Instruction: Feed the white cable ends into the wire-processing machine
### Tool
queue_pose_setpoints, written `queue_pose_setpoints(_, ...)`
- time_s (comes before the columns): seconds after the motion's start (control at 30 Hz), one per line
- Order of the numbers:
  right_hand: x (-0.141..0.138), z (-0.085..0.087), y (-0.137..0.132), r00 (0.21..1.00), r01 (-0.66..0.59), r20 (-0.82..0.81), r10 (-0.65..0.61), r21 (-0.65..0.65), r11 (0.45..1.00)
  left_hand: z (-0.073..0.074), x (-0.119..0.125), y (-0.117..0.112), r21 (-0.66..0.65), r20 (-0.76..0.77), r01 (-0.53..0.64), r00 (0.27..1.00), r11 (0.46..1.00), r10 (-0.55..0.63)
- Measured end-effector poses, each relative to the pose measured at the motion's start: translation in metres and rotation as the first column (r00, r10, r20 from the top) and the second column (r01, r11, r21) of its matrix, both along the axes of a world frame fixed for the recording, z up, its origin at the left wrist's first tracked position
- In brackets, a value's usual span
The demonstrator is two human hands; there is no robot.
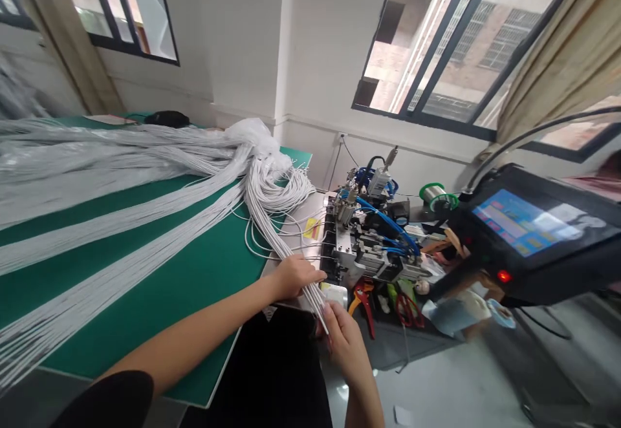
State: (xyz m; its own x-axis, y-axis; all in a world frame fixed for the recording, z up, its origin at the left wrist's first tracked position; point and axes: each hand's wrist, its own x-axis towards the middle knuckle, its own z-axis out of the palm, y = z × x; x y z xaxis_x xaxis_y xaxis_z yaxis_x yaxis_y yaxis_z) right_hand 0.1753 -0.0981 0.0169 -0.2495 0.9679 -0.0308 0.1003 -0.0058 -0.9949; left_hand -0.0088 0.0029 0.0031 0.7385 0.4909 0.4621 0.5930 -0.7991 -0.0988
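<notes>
Long bundles of thin white wires lie spread over a green table mat. One bundle runs down to my hands at the mat's right edge. My left hand is closed over this bundle, fingers pressed on the wires. Just below it, my right hand pinches the wire ends between fingers and thumb. Right in front of my hands stands a small metal machine with blue air hoses.
Red-handled pliers and scissors lie beside the machine. A black control box with a lit touchscreen stands at the right. A spool of solder wire sits behind. Windows line the white walls.
</notes>
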Motion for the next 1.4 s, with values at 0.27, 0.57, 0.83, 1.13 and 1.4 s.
queue_pose_setpoints(0.27,0.033,0.016,0.001,0.930,-0.073,0.367,0.017,0.139,0.988,-0.004,-0.003,-0.005,0.041,0.088,0.011,0.996,0.999,-0.015)
queue_pose_setpoints(0.57,0.050,0.024,0.010,0.875,0.276,0.314,-0.369,0.304,0.912,-0.004,0.000,-0.004,0.031,0.070,0.056,0.996,0.998,-0.058)
queue_pose_setpoints(0.83,0.050,-0.004,0.028,0.793,0.592,0.005,-0.609,0.228,0.773,-0.003,-0.002,-0.007,0.144,0.124,0.159,0.976,0.977,-0.177)
queue_pose_setpoints(1.13,0.032,-0.020,0.042,0.793,0.608,-0.096,-0.601,0.180,0.774,-0.003,-0.004,-0.007,0.121,0.140,0.172,0.972,0.978,-0.188)
queue_pose_setpoints(1.4,0.022,-0.016,0.048,0.801,0.598,-0.130,-0.584,0.189,0.779,-0.003,0.002,-0.009,0.003,0.153,0.046,0.987,0.999,-0.046)
